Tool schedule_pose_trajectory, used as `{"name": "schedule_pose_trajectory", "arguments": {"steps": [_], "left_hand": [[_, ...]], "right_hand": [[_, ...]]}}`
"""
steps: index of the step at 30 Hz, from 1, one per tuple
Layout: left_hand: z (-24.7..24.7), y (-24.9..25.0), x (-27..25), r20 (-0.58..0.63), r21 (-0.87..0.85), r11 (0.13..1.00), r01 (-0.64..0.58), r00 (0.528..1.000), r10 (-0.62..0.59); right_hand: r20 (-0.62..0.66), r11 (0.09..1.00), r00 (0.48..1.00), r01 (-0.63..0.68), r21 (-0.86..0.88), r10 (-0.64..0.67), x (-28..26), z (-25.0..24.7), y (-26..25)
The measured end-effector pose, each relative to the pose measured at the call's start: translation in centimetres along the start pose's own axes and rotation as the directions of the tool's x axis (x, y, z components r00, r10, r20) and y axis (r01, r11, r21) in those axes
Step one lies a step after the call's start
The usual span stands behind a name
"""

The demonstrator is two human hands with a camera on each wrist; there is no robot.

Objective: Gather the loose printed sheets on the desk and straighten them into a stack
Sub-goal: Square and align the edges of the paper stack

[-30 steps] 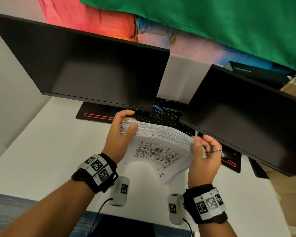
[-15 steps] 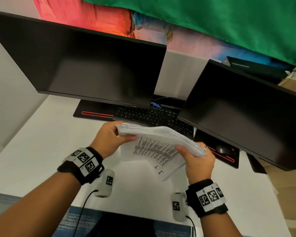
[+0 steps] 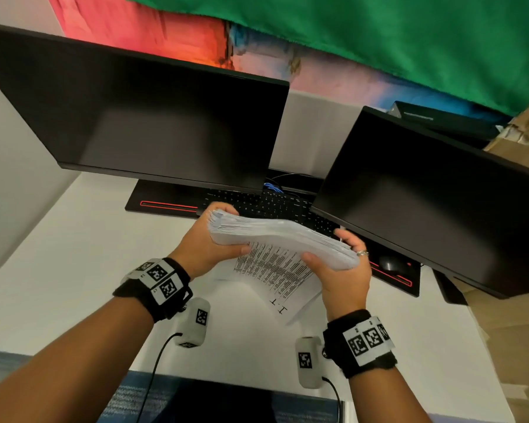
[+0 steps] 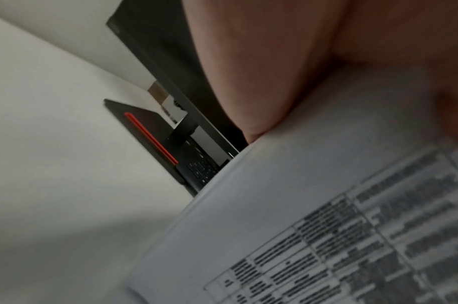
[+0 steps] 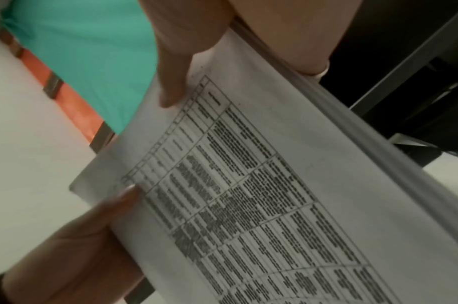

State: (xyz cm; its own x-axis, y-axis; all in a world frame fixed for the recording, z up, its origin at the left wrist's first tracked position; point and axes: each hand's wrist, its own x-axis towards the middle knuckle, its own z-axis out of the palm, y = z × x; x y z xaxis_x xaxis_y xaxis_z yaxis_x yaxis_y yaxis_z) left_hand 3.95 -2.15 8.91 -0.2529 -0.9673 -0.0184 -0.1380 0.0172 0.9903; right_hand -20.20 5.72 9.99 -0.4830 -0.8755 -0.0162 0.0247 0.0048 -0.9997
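Note:
A thick bundle of printed sheets is held on edge above the white desk, its upper edges facing me. My left hand grips its left end, thumb on the near face. My right hand grips the right end, thumb in front and fingers behind. The nearest sheet hangs lower, showing a printed table. The wrist views show that table up close on the sheets, with my left thumb and right-hand fingers against the paper.
Two dark monitors lean over the desk, close behind the bundle. A black keyboard on a red-trimmed mat lies under them, with a mouse at the right. Cardboard stands far right.
The bundle has been drawn lower and nearer to me, and its edges look more even. Both hands have closed tighter on its ends.

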Motion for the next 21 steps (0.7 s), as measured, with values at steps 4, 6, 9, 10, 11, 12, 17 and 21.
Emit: {"name": "schedule_pose_trajectory", "arguments": {"steps": [4,6,9,10,11,12,17,21], "left_hand": [[0.3,1.7,-0.1,-0.144,0.157,0.987,-0.037,0.988,0.061],[0.0,3.6,-0.1,-0.182,0.185,0.979,-0.087,0.976,0.122],[-0.3,6.9,-0.2,-0.153,0.259,0.950,-0.174,0.964,0.218],[-0.3,8.0,-0.2,-0.119,0.329,0.918,-0.219,0.955,0.271],[-0.1,8.9,-0.2,-0.072,0.420,0.865,-0.275,0.940,0.333],[0.0,9.5,-0.1,-0.017,0.500,0.800,-0.331,0.920,0.391],[-1.1,10.6,0.6,0.099,0.581,0.716,-0.386,0.907,0.409],[-5.0,5.9,0.5,0.010,0.724,0.679,-0.124,0.986,0.169]], "right_hand": [[0.032,0.996,0.999,0.031,-0.084,-0.028,-0.1,0.1,-1.1],[0.067,0.978,0.993,0.111,-0.175,-0.101,0.2,-0.6,-2.1],[0.166,0.832,0.974,0.217,-0.510,-0.153,0.8,-0.9,-4.6],[0.238,0.746,0.959,0.270,-0.609,-0.152,0.9,-0.1,-5.5],[0.314,0.695,0.940,0.315,-0.646,-0.134,1.1,0.9,-6.1],[0.375,0.712,0.921,0.335,-0.617,-0.109,1.2,2.0,-6.6],[0.455,0.702,0.864,0.462,-0.543,-0.217,1.6,5.0,-6.9],[0.399,0.761,0.903,0.368,-0.534,-0.157,1.6,3.5,-5.5]]}}
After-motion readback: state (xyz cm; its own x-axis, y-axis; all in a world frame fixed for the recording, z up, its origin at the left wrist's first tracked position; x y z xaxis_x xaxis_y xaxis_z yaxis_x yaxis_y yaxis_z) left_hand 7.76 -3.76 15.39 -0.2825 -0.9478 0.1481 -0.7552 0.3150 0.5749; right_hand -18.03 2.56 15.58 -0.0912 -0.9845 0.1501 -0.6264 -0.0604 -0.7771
